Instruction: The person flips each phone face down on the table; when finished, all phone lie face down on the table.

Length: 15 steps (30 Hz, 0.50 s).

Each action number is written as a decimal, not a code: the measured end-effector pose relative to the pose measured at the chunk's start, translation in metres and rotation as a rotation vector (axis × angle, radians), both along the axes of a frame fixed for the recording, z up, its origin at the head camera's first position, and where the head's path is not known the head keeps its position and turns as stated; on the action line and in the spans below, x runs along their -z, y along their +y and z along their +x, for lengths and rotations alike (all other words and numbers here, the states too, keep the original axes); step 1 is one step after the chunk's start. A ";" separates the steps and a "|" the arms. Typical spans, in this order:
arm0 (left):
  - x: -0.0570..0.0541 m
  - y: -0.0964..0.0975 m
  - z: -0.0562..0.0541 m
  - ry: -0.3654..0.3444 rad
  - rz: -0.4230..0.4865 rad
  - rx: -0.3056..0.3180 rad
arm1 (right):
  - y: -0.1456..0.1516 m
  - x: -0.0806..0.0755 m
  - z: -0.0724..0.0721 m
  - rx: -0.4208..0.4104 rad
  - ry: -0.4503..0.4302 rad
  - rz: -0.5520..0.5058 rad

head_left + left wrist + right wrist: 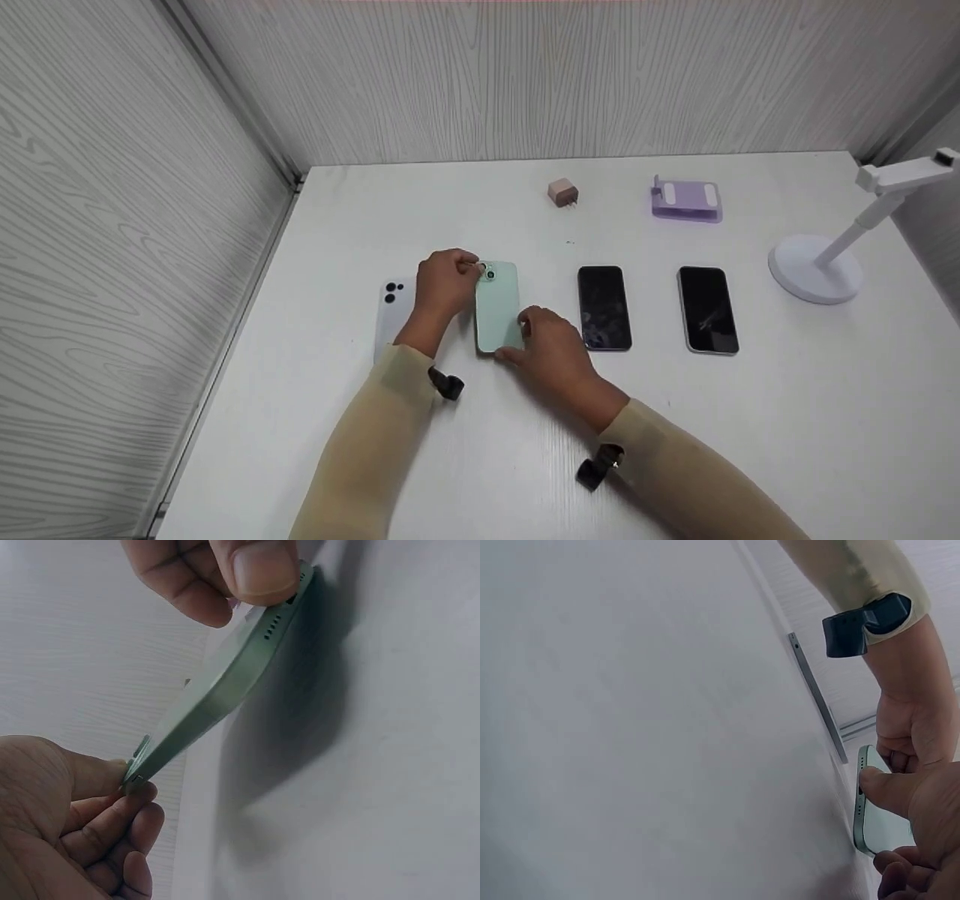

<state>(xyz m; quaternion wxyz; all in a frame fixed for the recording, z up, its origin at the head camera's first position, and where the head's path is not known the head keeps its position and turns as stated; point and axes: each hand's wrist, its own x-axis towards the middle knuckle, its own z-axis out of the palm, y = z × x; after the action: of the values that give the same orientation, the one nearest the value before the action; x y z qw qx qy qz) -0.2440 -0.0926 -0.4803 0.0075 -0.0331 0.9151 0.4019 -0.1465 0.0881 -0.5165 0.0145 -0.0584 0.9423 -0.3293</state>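
A mint green phone [498, 307], back and camera lenses facing up, is held between both hands. My left hand [444, 283] pinches its upper left corner beside the camera, thumb on the back and fingers beneath in the left wrist view. At the lower end, my right hand [553, 349] grips it, the thumb [885, 791] on the bottom edge and fingers at the right side. In the left wrist view the green phone [217, 694] is tilted, with a gap and shadow between it and the table. A pale phone [390, 311] lies partly hidden under the left wrist.
Right of the hands lie a dark-screened phone [604, 307] and another black-screened phone [708, 310]. Behind are a pink and brown plug adapter [562, 193] and a purple folding stand [686, 201]. A white round-based stand [816, 270] rises at the right of the white table [480, 465].
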 end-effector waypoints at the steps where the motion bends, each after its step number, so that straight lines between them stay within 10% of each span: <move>1: 0.000 -0.001 0.000 -0.002 0.002 0.001 | 0.000 0.000 0.000 0.007 -0.021 -0.011; 15: 0.006 -0.020 0.004 -0.036 0.024 0.106 | -0.001 0.004 0.000 0.020 -0.092 -0.081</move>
<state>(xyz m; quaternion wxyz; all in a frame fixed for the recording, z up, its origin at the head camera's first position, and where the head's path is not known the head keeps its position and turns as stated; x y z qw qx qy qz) -0.2398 -0.1130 -0.4867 0.0456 0.0081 0.9104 0.4111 -0.1460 0.0871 -0.5202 0.0519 -0.0343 0.9270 -0.3698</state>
